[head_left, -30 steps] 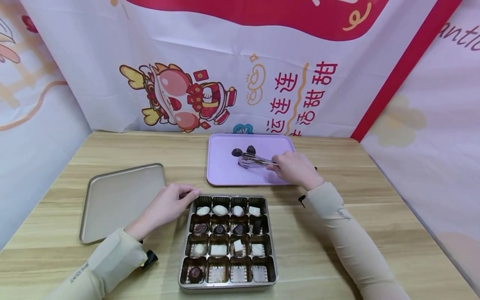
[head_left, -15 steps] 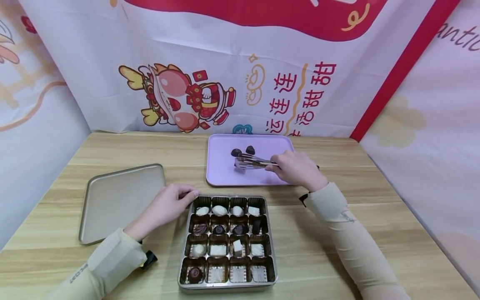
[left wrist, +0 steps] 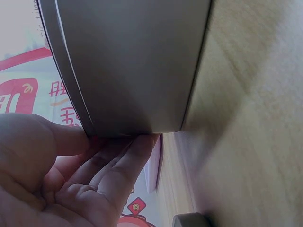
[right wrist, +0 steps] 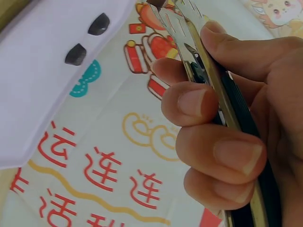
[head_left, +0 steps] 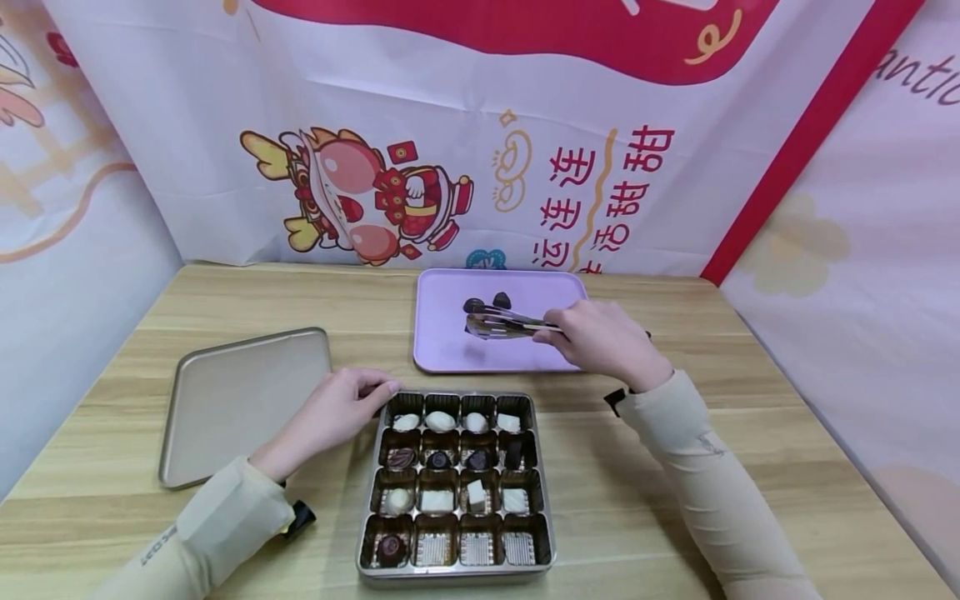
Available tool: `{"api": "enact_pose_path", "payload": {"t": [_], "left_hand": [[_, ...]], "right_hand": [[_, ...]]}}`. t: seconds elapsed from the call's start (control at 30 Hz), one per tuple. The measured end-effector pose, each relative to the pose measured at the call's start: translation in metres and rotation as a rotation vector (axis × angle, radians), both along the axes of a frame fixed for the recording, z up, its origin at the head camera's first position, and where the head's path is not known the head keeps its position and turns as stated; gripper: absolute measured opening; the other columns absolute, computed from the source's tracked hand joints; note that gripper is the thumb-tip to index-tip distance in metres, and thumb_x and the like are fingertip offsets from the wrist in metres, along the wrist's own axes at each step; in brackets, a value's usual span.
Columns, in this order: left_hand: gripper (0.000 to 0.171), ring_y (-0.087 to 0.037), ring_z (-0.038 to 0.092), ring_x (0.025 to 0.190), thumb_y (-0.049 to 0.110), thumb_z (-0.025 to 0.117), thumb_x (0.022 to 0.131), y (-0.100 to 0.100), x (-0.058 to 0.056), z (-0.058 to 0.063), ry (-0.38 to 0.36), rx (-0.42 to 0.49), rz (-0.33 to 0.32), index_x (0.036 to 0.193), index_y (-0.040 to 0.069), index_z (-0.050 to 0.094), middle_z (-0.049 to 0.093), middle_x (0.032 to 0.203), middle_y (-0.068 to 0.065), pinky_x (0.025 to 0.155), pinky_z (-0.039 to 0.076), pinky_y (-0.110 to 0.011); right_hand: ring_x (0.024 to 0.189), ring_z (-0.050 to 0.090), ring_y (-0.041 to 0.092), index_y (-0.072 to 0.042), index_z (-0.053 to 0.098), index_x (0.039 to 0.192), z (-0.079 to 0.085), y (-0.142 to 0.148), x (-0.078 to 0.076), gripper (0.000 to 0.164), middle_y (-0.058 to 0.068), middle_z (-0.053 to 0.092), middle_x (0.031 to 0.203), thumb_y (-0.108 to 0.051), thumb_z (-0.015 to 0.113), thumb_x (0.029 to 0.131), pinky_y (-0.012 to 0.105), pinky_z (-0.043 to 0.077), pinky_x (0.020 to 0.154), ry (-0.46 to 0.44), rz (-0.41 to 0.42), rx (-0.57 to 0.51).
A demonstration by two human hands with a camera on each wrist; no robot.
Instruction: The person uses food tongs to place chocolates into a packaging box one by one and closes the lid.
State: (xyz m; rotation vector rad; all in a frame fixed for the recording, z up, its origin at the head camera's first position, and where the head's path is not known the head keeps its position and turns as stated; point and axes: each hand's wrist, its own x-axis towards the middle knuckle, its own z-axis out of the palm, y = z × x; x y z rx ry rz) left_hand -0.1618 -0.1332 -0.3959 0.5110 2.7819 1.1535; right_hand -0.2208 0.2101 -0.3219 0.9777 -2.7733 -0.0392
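Note:
My right hand (head_left: 600, 337) grips metal serving tongs (head_left: 517, 325) over the lilac tray (head_left: 442, 354). In the right wrist view, a dark chocolate (right wrist: 156, 3) shows at the tong tips, mostly cut off by the frame edge. Two other dark chocolates (head_left: 473, 306) lie on the tray behind the tongs. My left hand (head_left: 345, 408) holds the back left corner of a metal chocolate box (head_left: 457, 575); in the left wrist view, thumb and fingers (left wrist: 125, 170) touch its edge. White and dark chocolates fill most compartments, while three front-row compartments, right of a dark chocolate (head_left: 391, 550), hold none.
A shallow metal lid (head_left: 240, 400) lies on the wooden table (head_left: 675, 517) left of the box. Behind the tray hangs a printed cloth (head_left: 375, 83), and more cloth stands at both sides. The tray sits just behind the box.
The tongs have shifted slightly left and now appear raised off the tray with a dark chocolate at the tips. My right forearm has moved a little right. The left hand and box stay put.

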Motion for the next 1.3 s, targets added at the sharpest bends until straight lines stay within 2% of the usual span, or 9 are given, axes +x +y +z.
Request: {"api": "enact_pose_path", "payload": {"t": [0.27,0.5,0.73,0.87,0.97,1.03,1.1,1.2,1.3], "left_hand": [[0.025,-0.016,0.060,0.090,0.026,0.054,0.098,-0.002,0.000,-0.001,0.018,-0.001,0.003,0.110,0.011,0.069,0.066,0.110,-0.005,0.089,0.044,-0.045],[0.024,-0.013,0.054,0.066,0.026,0.054,0.098,-0.004,0.000,-0.001,0.014,0.002,0.003,0.109,0.012,0.069,0.066,0.097,0.001,0.082,0.045,-0.041],[0.024,-0.012,0.054,0.065,0.026,0.054,0.098,-0.004,-0.001,0.000,0.020,-0.008,0.007,0.109,0.012,0.070,0.066,0.099,0.001,0.083,0.045,-0.041],[0.024,-0.015,0.046,0.055,0.026,0.053,0.098,-0.003,0.000,0.001,0.011,-0.012,0.010,0.110,0.012,0.069,0.065,0.092,0.001,0.077,0.045,-0.038],[0.025,-0.015,0.053,0.063,0.026,0.054,0.098,-0.003,0.000,0.001,0.019,-0.013,0.012,0.110,0.011,0.069,0.067,0.095,-0.001,0.080,0.046,-0.040],[0.025,-0.016,0.060,0.077,0.025,0.054,0.098,-0.004,0.000,0.001,0.032,-0.016,0.014,0.111,0.010,0.069,0.067,0.105,-0.002,0.086,0.044,-0.043],[0.025,-0.017,0.061,0.086,0.025,0.054,0.098,-0.004,0.000,0.001,0.041,-0.016,0.016,0.110,0.010,0.069,0.066,0.108,-0.004,0.088,0.044,-0.044],[0.026,-0.017,0.060,0.088,0.026,0.054,0.098,-0.002,0.000,0.001,0.036,-0.018,0.009,0.110,0.010,0.069,0.067,0.107,-0.003,0.087,0.044,-0.043],[0.026,-0.019,0.061,0.090,0.026,0.054,0.098,-0.001,0.001,0.000,0.034,-0.011,0.003,0.110,0.009,0.069,0.067,0.107,-0.004,0.086,0.044,-0.043]], "right_hand": [[0.046,0.038,0.009,-0.021,0.046,0.068,0.014,-0.003,0.014,0.035,-0.009,0.036,0.054,-0.040,0.057,0.095,0.031,0.033,0.044,0.043,0.048,-0.025],[0.045,0.036,0.007,-0.022,0.045,0.069,0.025,-0.007,0.029,0.033,-0.012,0.034,0.053,-0.039,0.058,0.094,0.028,0.031,0.042,0.065,0.112,-0.028],[0.045,0.036,0.006,-0.023,0.045,0.073,0.037,-0.008,0.047,0.031,-0.013,0.036,0.056,-0.042,0.057,0.094,0.027,0.030,0.042,0.050,0.151,-0.047],[0.045,0.036,0.005,-0.021,0.048,0.075,0.040,-0.009,0.060,0.028,-0.014,0.037,0.057,-0.040,0.058,0.094,0.027,0.032,0.042,0.082,0.222,-0.057],[0.045,0.036,0.004,-0.021,0.049,0.076,0.042,-0.013,0.070,0.027,-0.015,0.037,0.058,-0.038,0.059,0.094,0.026,0.034,0.042,0.085,0.293,-0.061],[0.046,0.036,0.003,-0.021,0.049,0.075,0.043,-0.015,0.077,0.027,-0.015,0.036,0.058,-0.038,0.059,0.093,0.026,0.036,0.043,0.080,0.321,-0.053],[0.048,0.036,0.003,-0.021,0.049,0.075,0.044,-0.018,0.085,0.027,-0.015,0.036,0.060,-0.039,0.060,0.093,0.027,0.037,0.043,0.084,0.338,-0.036],[0.049,0.037,0.003,-0.021,0.049,0.075,0.044,-0.020,0.096,0.027,-0.016,0.035,0.061,-0.038,0.061,0.092,0.028,0.038,0.044,0.087,0.359,-0.018],[0.049,0.035,0.003,-0.021,0.050,0.074,0.043,-0.024,0.106,0.026,-0.016,0.035,0.060,-0.035,0.064,0.090,0.028,0.038,0.042,0.096,0.414,-0.024]]}}
